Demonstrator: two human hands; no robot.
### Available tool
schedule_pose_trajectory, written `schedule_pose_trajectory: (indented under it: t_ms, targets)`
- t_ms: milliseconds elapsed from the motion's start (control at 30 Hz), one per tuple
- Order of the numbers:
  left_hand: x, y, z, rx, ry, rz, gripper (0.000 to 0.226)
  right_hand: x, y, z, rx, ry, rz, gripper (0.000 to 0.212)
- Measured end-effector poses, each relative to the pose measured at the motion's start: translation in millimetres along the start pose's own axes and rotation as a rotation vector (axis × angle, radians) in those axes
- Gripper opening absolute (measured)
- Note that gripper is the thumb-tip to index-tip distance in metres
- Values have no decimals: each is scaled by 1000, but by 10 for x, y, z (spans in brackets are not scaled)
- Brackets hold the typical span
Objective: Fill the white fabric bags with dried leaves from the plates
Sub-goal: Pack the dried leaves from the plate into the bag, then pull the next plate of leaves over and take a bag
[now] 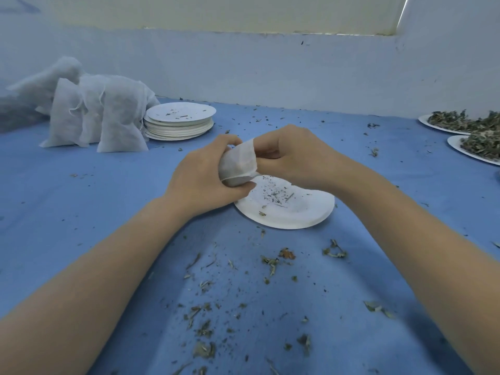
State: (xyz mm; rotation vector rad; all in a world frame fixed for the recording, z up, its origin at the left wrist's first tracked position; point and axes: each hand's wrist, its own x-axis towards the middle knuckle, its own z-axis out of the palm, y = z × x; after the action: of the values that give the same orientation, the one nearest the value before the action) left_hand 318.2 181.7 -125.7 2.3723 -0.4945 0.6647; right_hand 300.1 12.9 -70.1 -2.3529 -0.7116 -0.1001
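Observation:
A small white fabric bag (239,163) is held between both hands above the far left rim of a white paper plate (286,205). My left hand (205,177) grips the bag's lower body, which shows dark contents through the cloth. My right hand (292,152) pinches the bag's upper edge. Only crumbs and a few leaf bits lie on the plate. Two plates heaped with dried leaves (460,122) (479,146) sit at the far right edge.
Several filled white bags (108,117) lean together at the back left, beside a stack of used paper plates (180,121). Loose leaf fragments (276,262) litter the blue cloth (81,198) in front of me. A pale wall (270,71) borders the far side.

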Motion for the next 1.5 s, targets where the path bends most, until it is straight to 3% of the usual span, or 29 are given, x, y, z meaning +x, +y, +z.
schedule_pose_trajectory:
  t_ms: [167, 267, 300, 467, 567, 700, 1100, 1300, 1400, 1500]
  targets:
    - [-50, -91, -66, 64, -29, -26, 52, -21, -29, -72, 35, 178, 15, 14]
    - [-72, -119, -95, 63, -48, -58, 49, -20, 34, -77, 4, 180, 54, 3]
    - [-64, -120, -108, 78, -57, -70, 49, -8, 72, -81, -22, 139, 97, 10]
    - [-62, -112, -206, 162, -46, -135, 40, 4, 222, -115, -326, -299, 460, 126]
    - [-102, -83, -254, 162, -11, -193, 39, -68, 256, -149, -308, -412, 583, 146]
    - [-152, -15, -313, 158, -8, -264, 38, -165, 304, -93, -315, -426, 600, 144]
    - [136, -389, -786, -189, 227, -628, 45, 614, -16, 137, -343, -31, 416, 122]
    - [605, -907, -919, -140, 249, -809, 50, 1460, -97, 294, -388, -18, 406, 122]
    - [800, -1190, -852, -108, 226, -805, 61, 1876, -58, 403, -438, -39, 430, 113]
    - [944, -1463, -811, -41, 210, -779, 59, 2214, 7, 562, -476, -51, 453, 120]
